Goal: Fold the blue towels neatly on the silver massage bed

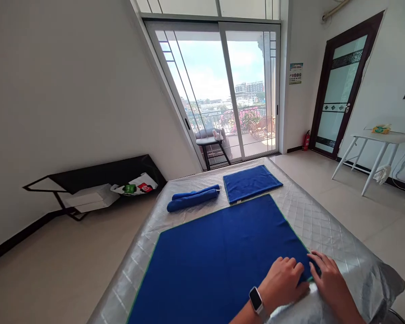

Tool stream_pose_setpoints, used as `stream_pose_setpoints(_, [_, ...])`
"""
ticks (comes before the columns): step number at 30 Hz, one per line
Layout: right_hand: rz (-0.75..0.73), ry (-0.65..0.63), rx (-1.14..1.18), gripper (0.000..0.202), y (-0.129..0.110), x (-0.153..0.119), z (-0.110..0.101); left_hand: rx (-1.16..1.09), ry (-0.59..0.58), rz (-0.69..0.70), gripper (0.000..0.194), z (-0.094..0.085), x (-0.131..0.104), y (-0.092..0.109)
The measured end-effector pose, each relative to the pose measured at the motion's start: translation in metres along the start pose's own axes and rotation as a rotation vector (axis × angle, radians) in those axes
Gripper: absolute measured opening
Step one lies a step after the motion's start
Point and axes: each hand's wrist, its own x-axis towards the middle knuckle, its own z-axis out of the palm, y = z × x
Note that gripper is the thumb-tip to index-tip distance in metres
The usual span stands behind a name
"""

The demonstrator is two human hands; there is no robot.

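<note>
lying under the fingers [292, 265]: unfolded blue cloth [216, 256]

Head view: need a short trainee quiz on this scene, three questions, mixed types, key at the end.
1. True or false: the left hand and the right hand are both at the far left corner of the spread blue cloth.
2. As seen in the picture, where does the rolled blue cloth lie relative to the smaller flat blue cloth?
A) On top of it
B) To its left
C) To its right
3. Fill in: the watch is worn on the ____ wrist.

Key:
1. False; they are at its near right part.
2. B
3. left
</note>
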Motion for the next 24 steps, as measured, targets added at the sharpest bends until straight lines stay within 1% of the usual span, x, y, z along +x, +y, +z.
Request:
stream_pose_setpoints(5, [0.016, -0.028, 0.039, 0.037, 0.001, 0.001, 0.001, -0.073, 0.096, -0.008, 0.034, 0.012, -0.006, -0.004])
stream_pose_setpoints(9, [0.022, -0.034, 0.052, 0.036, -0.002, 0.002, -0.001, -0.116, 0.175, 0.092, 0.044, 0.016, -0.007, -0.002])
stream_pose_setpoints(13, [0.043, -0.044, 0.061, 0.036, 0.002, 0.004, -0.003, -0.08, 0.153, 0.158, 0.055, 0.017, -0.006, -0.001])
stream_pose_setpoints(16, [0.058, -0.12, 0.087, 0.037, 0.01, 0.012, -0.008, -0.075, 0.121, 0.2, 0.056, 0.014, -0.006, -0.003])
stream_pose_setpoints(18, [0.061, -0.207, 0.091, 0.036, 0.014, 0.025, -0.013, -0.105, 0.096, 0.25, 0.053, 0.012, -0.004, -0.004])
stream_pose_setpoints(20, [0.057, -0.27, 0.074, 0.035, 0.012, 0.047, -0.017, -0.146, 0.084, 0.289, 0.049, 0.012, -0.001, -0.003])
stream_pose_setpoints(22, [0.048, -0.304, 0.057, 0.035, 0.003, 0.078, -0.018, -0.184, 0.1, 0.29, 0.047, 0.012, 0.003, -0.001])
stream_pose_setpoints(24, [0.043, -0.347, 0.051, 0.036, -0.011, 0.117, -0.014, -0.204, 0.138, 0.247, 0.047, 0.012, 0.007, 0.001])
